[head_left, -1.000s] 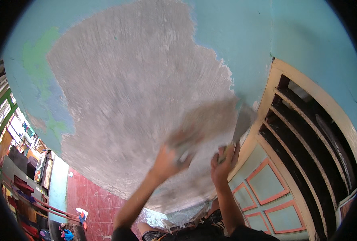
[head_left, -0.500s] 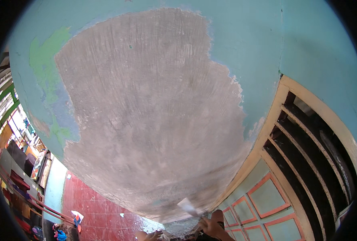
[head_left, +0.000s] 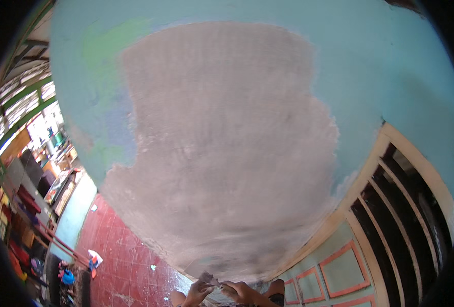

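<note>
At the lower edge, my right hand is closed around the handle end of a scraper with a flat blade, which points to the left. Beside it my left hand has its fingers bent against the blade, apparently pinching it; the details are small and blurred. Both hands are low in front of the wall. A large bare grey-brown patch fills the middle of the wall, with ragged edges against the turquoise paint. Green and bluish paint layers show at its left.
To the right are a slatted vent opening in a cream frame and a pale green panel with orange-red trim. Red floor tiles with pale scraps lie at lower left. Beyond stand cluttered household things and a blue item.
My right hand has brought the scraper down and left, its blade now by my left hand. My left hand has risen to meet it. The view has shifted, with the wall patch appearing farther right.
</note>
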Motion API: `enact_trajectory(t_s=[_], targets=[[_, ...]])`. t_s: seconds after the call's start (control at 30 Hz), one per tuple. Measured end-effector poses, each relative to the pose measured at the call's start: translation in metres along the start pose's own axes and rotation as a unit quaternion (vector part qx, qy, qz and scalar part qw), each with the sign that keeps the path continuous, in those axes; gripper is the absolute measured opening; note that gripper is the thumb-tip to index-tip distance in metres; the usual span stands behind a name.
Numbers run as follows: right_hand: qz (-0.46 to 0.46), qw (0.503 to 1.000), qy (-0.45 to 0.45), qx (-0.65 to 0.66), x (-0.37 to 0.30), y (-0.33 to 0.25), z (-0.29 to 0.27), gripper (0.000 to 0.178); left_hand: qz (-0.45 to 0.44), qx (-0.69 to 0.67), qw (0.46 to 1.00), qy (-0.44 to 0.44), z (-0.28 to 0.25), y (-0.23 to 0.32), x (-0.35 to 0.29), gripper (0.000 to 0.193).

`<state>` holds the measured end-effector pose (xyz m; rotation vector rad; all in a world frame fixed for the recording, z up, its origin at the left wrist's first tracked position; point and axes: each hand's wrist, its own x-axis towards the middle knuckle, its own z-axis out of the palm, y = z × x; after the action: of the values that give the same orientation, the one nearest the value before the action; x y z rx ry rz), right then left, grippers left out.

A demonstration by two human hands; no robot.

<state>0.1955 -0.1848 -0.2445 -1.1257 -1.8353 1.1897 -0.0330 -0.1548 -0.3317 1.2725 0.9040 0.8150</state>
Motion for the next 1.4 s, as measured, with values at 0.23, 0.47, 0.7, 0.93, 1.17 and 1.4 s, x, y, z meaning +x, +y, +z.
enact_trajectory(t_s=[0.23,0.47,0.7,0.93,1.17,1.4], targets=[[0.058,0.976,0.123,0.17,-0.016,0.066,0.061,0.024,0.01,-0.098,0.995,0.007,0.017,0.043,0.002,0.051],[0.015,0.984,0.171,0.036,-0.026,0.116,0.056,0.02,-0.03,-0.141,0.987,-0.069,0.015,0.057,0.003,0.057],[0.063,0.984,0.152,0.073,-0.025,0.111,0.034,0.019,0.007,-0.132,0.989,-0.065,0.021,0.06,0.006,0.057],[-0.014,0.992,0.12,-0.023,-0.036,0.118,0.045,0.022,-0.03,-0.104,0.993,0.04,0.028,0.064,0.013,0.056],[0.161,0.984,0.02,0.075,-0.028,0.036,0.026,0.036,-0.007,-0.1,0.99,0.102,0.003,0.046,0.017,0.053],[0.134,0.986,0.029,0.095,-0.025,0.035,0.021,0.033,0.037,-0.111,0.977,0.178,-0.007,0.061,0.023,0.057]])
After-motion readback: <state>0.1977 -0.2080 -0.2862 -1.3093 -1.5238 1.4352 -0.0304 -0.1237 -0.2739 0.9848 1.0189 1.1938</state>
